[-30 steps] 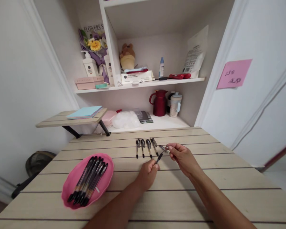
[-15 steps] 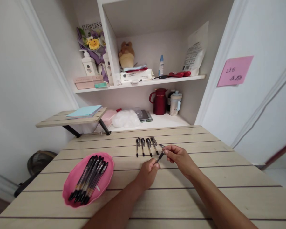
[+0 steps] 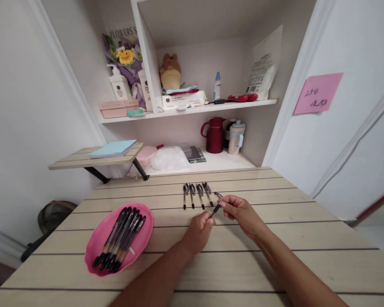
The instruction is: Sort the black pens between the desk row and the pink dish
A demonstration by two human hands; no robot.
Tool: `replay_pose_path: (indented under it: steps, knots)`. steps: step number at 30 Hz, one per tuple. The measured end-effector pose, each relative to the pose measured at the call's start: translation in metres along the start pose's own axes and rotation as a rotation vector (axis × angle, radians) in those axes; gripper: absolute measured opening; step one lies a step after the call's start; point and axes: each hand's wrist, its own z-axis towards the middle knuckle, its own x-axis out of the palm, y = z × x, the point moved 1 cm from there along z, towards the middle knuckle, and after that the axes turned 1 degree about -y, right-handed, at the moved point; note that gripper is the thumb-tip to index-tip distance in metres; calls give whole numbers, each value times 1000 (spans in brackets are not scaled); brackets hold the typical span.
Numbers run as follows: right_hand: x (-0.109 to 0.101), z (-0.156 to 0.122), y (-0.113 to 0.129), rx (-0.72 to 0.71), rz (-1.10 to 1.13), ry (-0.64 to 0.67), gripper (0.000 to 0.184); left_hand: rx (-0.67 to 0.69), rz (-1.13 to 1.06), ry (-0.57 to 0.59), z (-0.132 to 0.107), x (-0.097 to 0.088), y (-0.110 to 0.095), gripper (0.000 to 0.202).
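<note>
My left hand (image 3: pixel 199 232) is closed around the lower end of a black pen (image 3: pixel 215 209) above the wooden table (image 3: pixel 275 238). My right hand (image 3: pixel 242 213) pinches the pen's upper end, where its cap is. Just beyond the hands, several black pens (image 3: pixel 196 195) lie side by side in a row on the table. At the left, a pink plate (image 3: pixel 92 261) holds several more black pens (image 3: pixel 121 238).
Behind the table, a white shelf unit holds a red kettle (image 3: pixel 214 135), a cup (image 3: pixel 235 137), bottles, a plush toy and a tissue pack. A small side table (image 3: pixel 92 158) with a blue notebook stands at the left. A pink note (image 3: pixel 317 93) is stuck on the right wall.
My right hand has come in from slightly apart to the pen's upper end, closing the gap with the left hand. The row and the plate have not moved.
</note>
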Motion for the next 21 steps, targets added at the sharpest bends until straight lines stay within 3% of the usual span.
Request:
replay_pose_path:
  steps: [8, 21]
  knots:
    - [-2, -2, 1, 21, 66, 65, 40, -7, -22, -11, 0, 0, -1, 23]
    - [-1, 0, -3, 26, 42, 10, 30, 16, 19, -6, 1, 0, -2, 22]
